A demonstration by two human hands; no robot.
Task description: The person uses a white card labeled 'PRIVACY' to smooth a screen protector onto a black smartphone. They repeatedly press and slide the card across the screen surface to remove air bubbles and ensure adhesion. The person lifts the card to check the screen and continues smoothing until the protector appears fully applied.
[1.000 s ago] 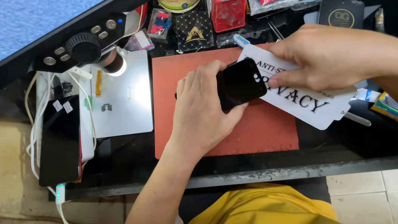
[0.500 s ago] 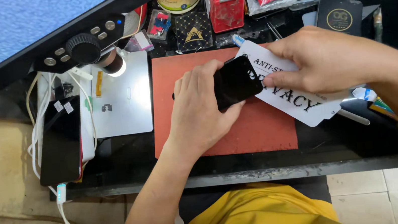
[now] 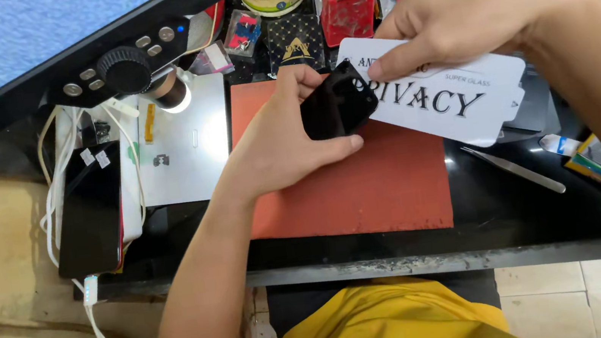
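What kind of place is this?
Probably a phone repair bench. The left hand holds a dark glass sheet over a red work mat, with tweezers and a black phone nearby.

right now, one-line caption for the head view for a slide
Over a red mat, the left hand holds a dark glass sheet while the right hand holds its white sleeve.

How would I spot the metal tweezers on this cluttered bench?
Start at the big red mat in the middle of the black bench. Look just past its right edge, below the white packet that the right hand holds. The tweezers lie there alone, thin, silvery and slanted.
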